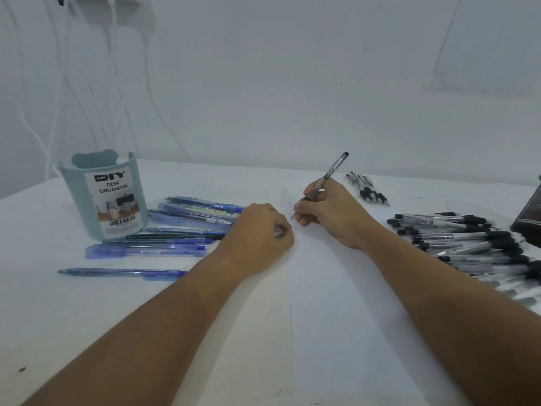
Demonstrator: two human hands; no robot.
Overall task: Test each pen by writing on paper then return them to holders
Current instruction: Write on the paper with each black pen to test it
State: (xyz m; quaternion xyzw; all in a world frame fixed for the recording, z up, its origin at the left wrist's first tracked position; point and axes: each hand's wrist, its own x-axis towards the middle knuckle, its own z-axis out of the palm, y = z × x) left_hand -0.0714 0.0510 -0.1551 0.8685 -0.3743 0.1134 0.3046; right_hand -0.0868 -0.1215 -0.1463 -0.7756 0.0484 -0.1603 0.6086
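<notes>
My right hand (330, 212) grips a clear pen with a black cap end (332, 174), its tip touching the white paper (336, 288) near a short column of small marks. My left hand (260, 230) rests curled on the paper's left edge, fingers closed; something small may be in it, I cannot tell. A teal desk organizer holder (102, 194) stands upright at the left. Blue pens (187, 221) lie in a loose spread beside it. A heap of clear black pens (468, 241) lies at the right.
Several black pens (369, 189) lie in a small row behind my right hand. A dark mesh holder (530, 227) shows at the right edge. One blue pen (123, 272) lies apart near my left forearm. White cables hang on the wall behind.
</notes>
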